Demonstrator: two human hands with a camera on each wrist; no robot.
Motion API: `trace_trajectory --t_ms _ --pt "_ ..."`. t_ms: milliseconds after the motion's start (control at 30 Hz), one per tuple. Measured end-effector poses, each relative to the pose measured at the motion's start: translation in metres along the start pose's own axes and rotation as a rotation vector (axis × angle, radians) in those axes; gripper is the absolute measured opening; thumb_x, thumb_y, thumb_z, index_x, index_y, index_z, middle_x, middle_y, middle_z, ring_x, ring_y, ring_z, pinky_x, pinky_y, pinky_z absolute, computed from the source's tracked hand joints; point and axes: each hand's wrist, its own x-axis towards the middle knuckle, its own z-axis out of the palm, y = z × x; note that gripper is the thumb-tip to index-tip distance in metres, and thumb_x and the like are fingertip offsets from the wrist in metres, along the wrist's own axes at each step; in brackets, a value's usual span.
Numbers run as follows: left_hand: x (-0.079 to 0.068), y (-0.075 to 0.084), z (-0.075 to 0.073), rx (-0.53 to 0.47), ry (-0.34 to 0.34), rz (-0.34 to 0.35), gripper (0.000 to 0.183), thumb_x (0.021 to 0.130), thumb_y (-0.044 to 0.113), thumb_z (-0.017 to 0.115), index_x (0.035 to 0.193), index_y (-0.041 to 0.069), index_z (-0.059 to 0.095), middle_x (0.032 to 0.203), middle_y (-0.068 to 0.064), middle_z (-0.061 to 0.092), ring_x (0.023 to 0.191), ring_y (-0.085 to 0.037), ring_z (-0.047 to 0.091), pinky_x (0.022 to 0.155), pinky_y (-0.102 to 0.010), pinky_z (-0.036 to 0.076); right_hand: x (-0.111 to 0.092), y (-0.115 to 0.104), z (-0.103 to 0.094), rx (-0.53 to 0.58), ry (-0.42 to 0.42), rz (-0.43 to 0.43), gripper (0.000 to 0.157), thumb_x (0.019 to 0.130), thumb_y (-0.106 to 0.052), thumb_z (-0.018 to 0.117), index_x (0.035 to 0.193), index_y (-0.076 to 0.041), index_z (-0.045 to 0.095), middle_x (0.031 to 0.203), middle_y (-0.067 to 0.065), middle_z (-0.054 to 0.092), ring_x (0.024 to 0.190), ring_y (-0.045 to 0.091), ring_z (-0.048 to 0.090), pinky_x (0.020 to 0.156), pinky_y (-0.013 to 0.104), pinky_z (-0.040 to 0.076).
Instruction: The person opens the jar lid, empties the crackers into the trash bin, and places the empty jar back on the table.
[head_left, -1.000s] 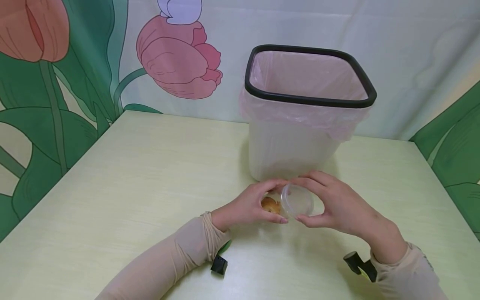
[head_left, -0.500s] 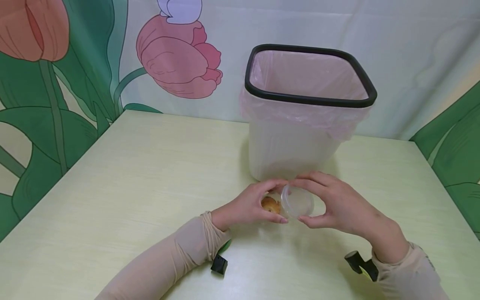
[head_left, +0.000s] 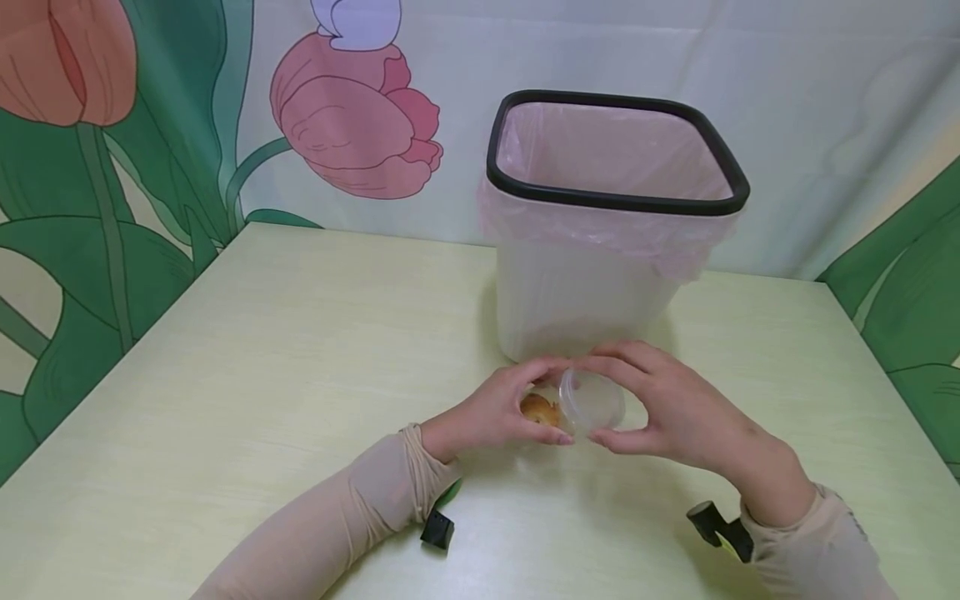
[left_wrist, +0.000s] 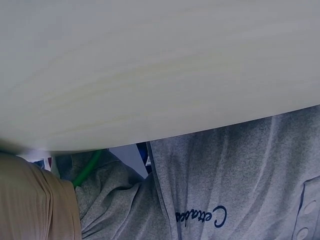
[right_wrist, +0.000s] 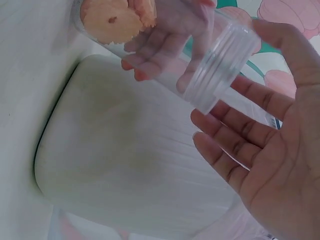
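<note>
jar [right_wrist: 172, 55] clear, lid [right_wrist: 220, 70] ridged, orange-brown lump [right_wrist: 107, 20] inside

the clear cylindrical plastic jar [right_wrist: 172, 55] looks smooth and glossy, its clear round plastic lid [right_wrist: 217, 72] ridged. the golden-brown rounded lump [right_wrist: 107, 22] inside looks rough. the tapered white plastic bin [head_left: 577, 292] is smooth and matt, its pink plastic liner [head_left: 600, 232] crinkled. the pale wood-grain tabletop [head_left: 300, 350] has a soft sheen; the beige cloth sleeves [head_left: 345, 500] are matt.
</note>
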Motion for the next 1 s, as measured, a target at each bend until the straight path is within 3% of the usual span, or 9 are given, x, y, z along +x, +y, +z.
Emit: trace_trajectory --t_ms 100,200,400,567,733,1000 --pt "0.0 -0.001 0.0 0.011 0.008 0.009 0.073 0.072 0.016 0.085 0.135 0.009 0.048 0.124 -0.007 0.064 0.114 -0.016 0.059 0.1 -0.037 0.046 0.001 -0.001 0.002 -0.03 0.023 0.013 0.057 0.085 -0.053 0.065 0.126 -0.014 0.059 0.117 0.003 0.061 0.108 0.02 0.058 0.09 0.039 0.051" --pt "0.0 -0.001 -0.001 0.013 0.008 0.021 0.071 0.073 0.016 0.084 0.134 0.008 0.048 0.123 -0.008 0.064 0.114 -0.017 0.06 0.1 -0.038 0.046 0.002 -0.005 0.002 -0.081 0.047 0.081 0.065 0.087 -0.064 0.054 0.123 -0.011 0.06 0.114 0.005 0.063 0.105 0.023 0.06 0.087 0.041 0.052" --pt "0.0 0.0 0.0 0.004 0.006 0.021 0.07 0.073 0.017 0.084 0.133 0.01 0.049 0.122 -0.009 0.065 0.112 -0.015 0.06 0.101 -0.036 0.046 0.003 -0.015 0.002 -0.168 0.012 0.316 0.058 0.077 -0.054 0.072 0.114 -0.01 0.063 0.098 0.005 0.066 0.082 0.021 0.065 0.066 0.037 0.054" --pt "0.001 -0.001 0.0 0.002 0.01 0.013 0.07 0.073 0.017 0.084 0.133 0.01 0.049 0.122 -0.008 0.065 0.112 -0.015 0.06 0.101 -0.036 0.045 0.004 -0.021 0.003 -0.178 -0.059 0.448 0.06 0.076 -0.056 0.071 0.113 -0.009 0.062 0.086 0.003 0.065 0.062 0.014 0.056 0.053 0.03 0.047" --pt "0.001 -0.001 0.0 -0.007 0.015 0.029 0.069 0.073 0.016 0.084 0.132 0.01 0.049 0.122 -0.011 0.065 0.112 -0.015 0.061 0.101 -0.038 0.045 0.005 -0.024 0.008 -0.161 -0.044 0.468 0.06 0.075 -0.056 0.072 0.109 -0.008 0.061 0.078 0.0 0.063 0.058 0.01 0.05 0.05 0.028 0.044" --pt "0.001 -0.002 0.0 -0.002 0.018 0.036 0.068 0.073 0.016 0.084 0.131 0.01 0.05 0.12 -0.011 0.066 0.111 -0.014 0.061 0.101 -0.036 0.046 0.006 -0.024 0.012 -0.14 -0.008 0.43 0.057 0.074 -0.049 0.074 0.105 -0.004 0.059 0.077 0.003 0.061 0.06 0.012 0.051 0.052 0.029 0.046"
